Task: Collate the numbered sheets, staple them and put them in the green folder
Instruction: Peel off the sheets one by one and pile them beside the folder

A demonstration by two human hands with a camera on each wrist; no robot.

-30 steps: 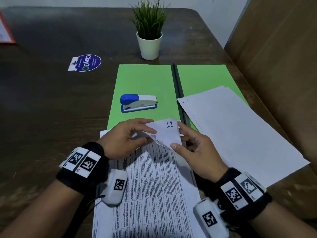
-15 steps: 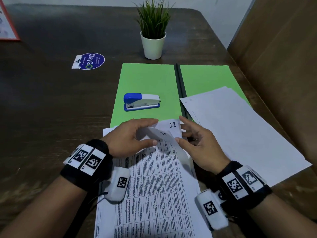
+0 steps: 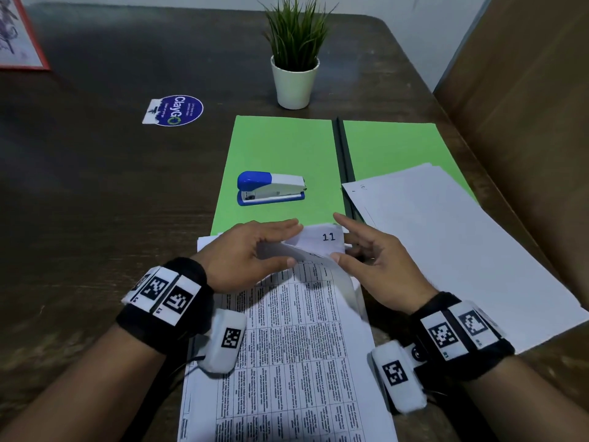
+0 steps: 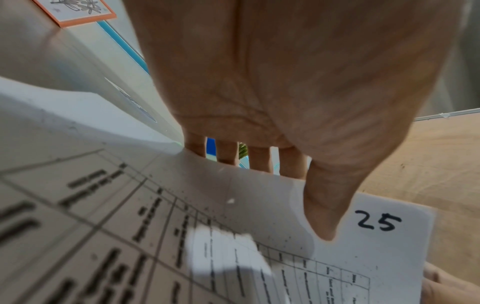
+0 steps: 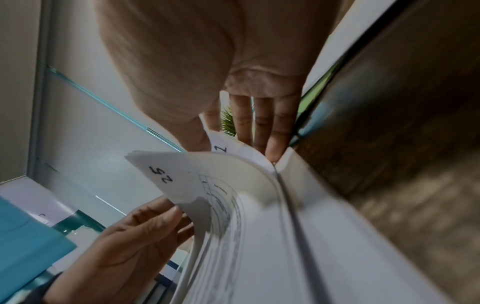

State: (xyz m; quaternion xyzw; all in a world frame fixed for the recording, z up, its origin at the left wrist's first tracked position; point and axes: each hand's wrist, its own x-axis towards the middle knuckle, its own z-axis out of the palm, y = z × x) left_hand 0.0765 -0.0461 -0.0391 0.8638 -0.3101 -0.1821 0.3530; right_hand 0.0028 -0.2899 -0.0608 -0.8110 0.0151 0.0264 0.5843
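Both hands are working the far end of the stack of printed sheets (image 3: 287, 346), which lies on the dark table (image 3: 95, 218) with its far edge overlapping the near edge of the green folder (image 3: 280, 148). The left hand (image 3: 248, 253) hovers over the stack's far corner, fingers stretched out together, thumb tucked under against a curled-up sheet (image 3: 318, 260), so that sheet is pinched between thumb and fingers. The left wrist view shows the thumb (image 4: 324, 205) lying on that sheet beside a handwritten 25. The right hand (image 3: 379, 269) sits at the stack's right edge, thumb touching the curling corner, fingers spread loosely and pointing toward the folder. From the right wrist, its fingertips (image 5: 272, 148) press down at the fold where the lifted sheets bend away. Under the curl, the sheet marked 11 (image 3: 328, 237) lies flat, its number plain to read.

The folder lies open, two green halves either side of a dark spine. A blue and white stapler (image 3: 271, 188) rests on its left half, just beyond the stack. A second pile of white paper (image 3: 446, 250) lies blank side up across the folder's right half and runs on toward the table's near right edge. Beyond the folder stands a potted plant (image 3: 294, 59) in a white pot, and to the folder's far left a round blue sticker (image 3: 175, 110) lies flat.
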